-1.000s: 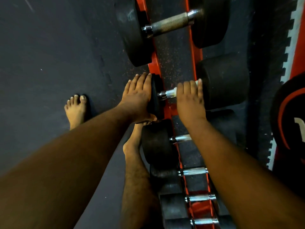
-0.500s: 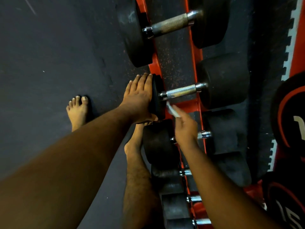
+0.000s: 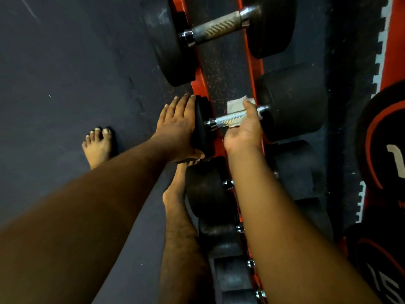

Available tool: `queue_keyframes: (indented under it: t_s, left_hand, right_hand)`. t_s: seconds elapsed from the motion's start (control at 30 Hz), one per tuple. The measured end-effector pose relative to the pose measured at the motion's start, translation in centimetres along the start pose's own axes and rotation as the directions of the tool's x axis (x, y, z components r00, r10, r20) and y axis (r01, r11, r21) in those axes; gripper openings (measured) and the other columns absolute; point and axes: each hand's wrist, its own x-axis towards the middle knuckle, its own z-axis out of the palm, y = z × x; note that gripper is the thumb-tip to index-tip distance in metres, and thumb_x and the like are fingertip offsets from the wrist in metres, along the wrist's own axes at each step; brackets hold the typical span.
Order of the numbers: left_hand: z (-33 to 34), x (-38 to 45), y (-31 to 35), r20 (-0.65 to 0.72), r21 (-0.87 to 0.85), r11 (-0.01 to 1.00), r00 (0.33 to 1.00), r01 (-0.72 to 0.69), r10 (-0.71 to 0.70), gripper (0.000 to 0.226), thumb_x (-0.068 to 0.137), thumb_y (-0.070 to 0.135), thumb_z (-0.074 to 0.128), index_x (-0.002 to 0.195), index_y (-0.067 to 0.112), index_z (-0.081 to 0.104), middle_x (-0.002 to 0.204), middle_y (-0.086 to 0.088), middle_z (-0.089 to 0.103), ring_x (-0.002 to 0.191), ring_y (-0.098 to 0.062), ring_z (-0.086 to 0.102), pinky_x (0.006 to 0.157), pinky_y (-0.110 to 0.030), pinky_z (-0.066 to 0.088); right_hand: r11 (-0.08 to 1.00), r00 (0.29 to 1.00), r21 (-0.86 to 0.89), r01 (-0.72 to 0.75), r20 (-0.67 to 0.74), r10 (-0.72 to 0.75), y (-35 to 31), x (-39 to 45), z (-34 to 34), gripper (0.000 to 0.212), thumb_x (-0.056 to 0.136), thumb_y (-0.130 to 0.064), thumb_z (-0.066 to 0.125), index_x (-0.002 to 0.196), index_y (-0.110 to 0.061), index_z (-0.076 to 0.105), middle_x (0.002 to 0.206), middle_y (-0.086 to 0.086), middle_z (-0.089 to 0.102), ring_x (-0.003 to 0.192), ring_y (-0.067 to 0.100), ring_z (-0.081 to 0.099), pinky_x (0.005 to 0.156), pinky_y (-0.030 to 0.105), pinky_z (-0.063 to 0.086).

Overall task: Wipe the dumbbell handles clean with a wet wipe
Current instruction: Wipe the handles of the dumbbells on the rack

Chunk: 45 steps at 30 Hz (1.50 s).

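You're looking at a dim, underexposed picture; the floor [image 3: 65, 73] in the left half is nearly black. Chrome handles [image 3: 228, 119] catch small glints. The wide lens bends lines at the edges, and your near forearms are soft.

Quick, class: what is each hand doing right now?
Left hand: open, flat against the dumbbell's end weight.
Right hand: grips the wet wipe round the handle.

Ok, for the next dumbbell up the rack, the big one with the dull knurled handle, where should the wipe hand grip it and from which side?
Grip the knurled handle mid-span, between the chrome collars. Come from above and curl the wet wipe around the bar: it lies level across the red rack with open space beneath, and the black heads block both ends.
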Motion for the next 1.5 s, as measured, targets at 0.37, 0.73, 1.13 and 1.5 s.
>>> queue_keyframes:
  t_s: [0.37,0.73,1.13,1.5]
  left_hand:
    - [0.1,0.1,-0.2,-0.009,-0.014,1.000,1.000,-0.010,0.009,0.154,0.054,0.060,0.092,0.161,0.012,-0.009,0.170,-0.010,-0.004,0.157,-0.029,-0.007,0.127,-0.046,-0.003]
    - [0.1,-0.1,-0.4,-0.010,-0.004,1.000,1.000,-0.023,0.023,0.153,0.056,0.060,0.091,0.161,0.011,-0.008,0.170,-0.011,-0.004,0.157,-0.029,-0.007,0.127,-0.046,-0.004]
    - [-0.1,-1.7,-0.7,-0.035,-0.084,0.996,0.999,-0.043,0.040,0.134,0.070,0.046,0.088,0.162,0.014,-0.004,0.171,-0.009,-0.003,0.157,-0.027,-0.007,0.126,-0.045,-0.003]
    - [-1.0,-15.5,4.3,0.260,-0.875,0.422,0.966,0.238,-0.007,0.038,0.103,0.032,0.057,0.135,0.012,0.059,0.124,0.001,0.068,0.104,-0.003,0.065,0.081,-0.013,0.050]
  right_hand:
    - [0.999,0.997,-0.041,-0.005,0.074,0.008,-0.1,2.2,-0.2,0.011,0.097,-0.022,0.060,0.090,-0.020,0.068,0.082,-0.003,0.067,0.076,0.013,0.062,0.081,0.031,0.052]
    - [0.541,0.853,-0.661,0.520,0.380,-0.357,2.2,-4.1,-6.2,0.030,0.098,-0.003,0.053,0.122,-0.012,0.069,0.116,0.004,0.072,0.110,0.020,0.066,0.099,0.034,0.054]
    - [-0.569,0.546,-0.422,0.706,0.836,0.058,2.5,-0.3,-7.0,0.068,0.089,0.008,0.050,0.153,-0.012,0.039,0.161,0.009,0.033,0.153,0.025,0.021,0.126,0.044,0.015]
    - [1.000,0.994,-0.028,0.005,0.111,-0.002,1.8,-17.1,-10.6,0.034,0.097,-0.011,0.055,0.128,0.001,0.061,0.124,0.022,0.068,0.116,0.035,0.065,0.101,0.045,0.052]
